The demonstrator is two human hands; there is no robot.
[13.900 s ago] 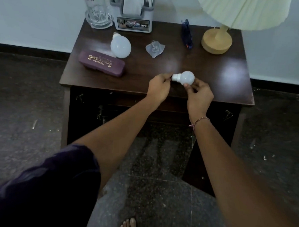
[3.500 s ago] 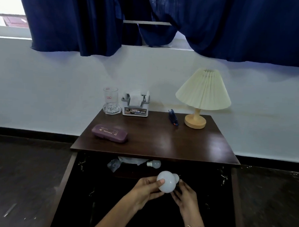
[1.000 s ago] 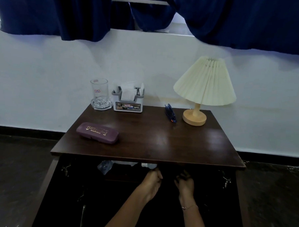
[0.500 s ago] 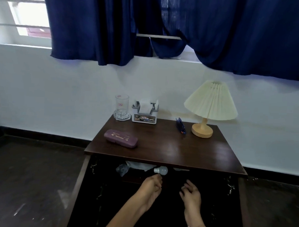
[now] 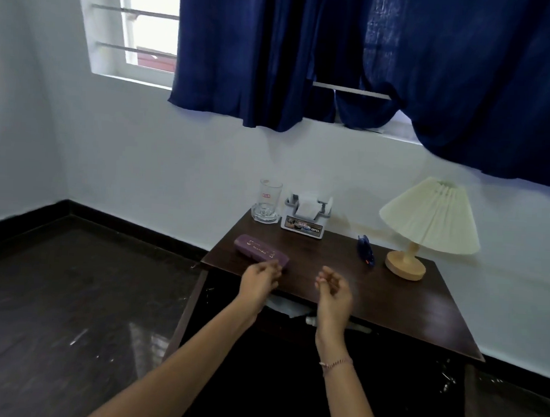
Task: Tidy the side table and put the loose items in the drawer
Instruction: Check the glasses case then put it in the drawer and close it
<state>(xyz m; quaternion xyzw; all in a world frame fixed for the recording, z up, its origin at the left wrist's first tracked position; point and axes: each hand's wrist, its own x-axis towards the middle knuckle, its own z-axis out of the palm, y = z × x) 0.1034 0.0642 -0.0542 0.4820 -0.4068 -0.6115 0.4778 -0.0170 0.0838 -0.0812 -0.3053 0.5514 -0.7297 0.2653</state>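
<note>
The dark wooden side table (image 5: 374, 294) stands against the white wall. A purple glasses case (image 5: 261, 250) lies near its front left corner. My left hand (image 5: 259, 281) hovers just in front of the case, empty, fingers loosely curled. My right hand (image 5: 333, 291) is raised over the table's front edge, empty with fingers apart. Below the tabletop the open drawer (image 5: 294, 322) shows a clear plastic piece (image 5: 283, 305) and the base of a white bulb (image 5: 311, 320), mostly hidden behind my right wrist. A blue clip (image 5: 366, 249) lies beside the lamp.
At the back of the table stand a glass mug (image 5: 267, 201), a grey tissue holder (image 5: 308, 216) and a cream pleated lamp (image 5: 429, 221). Blue curtains (image 5: 368, 61) hang over the window above. Dark floor (image 5: 74, 310) spreads to the left.
Both hands have risen out of the drawer to tabletop height, empty. The bulbs stay in the drawer. The view has swung left and up.
</note>
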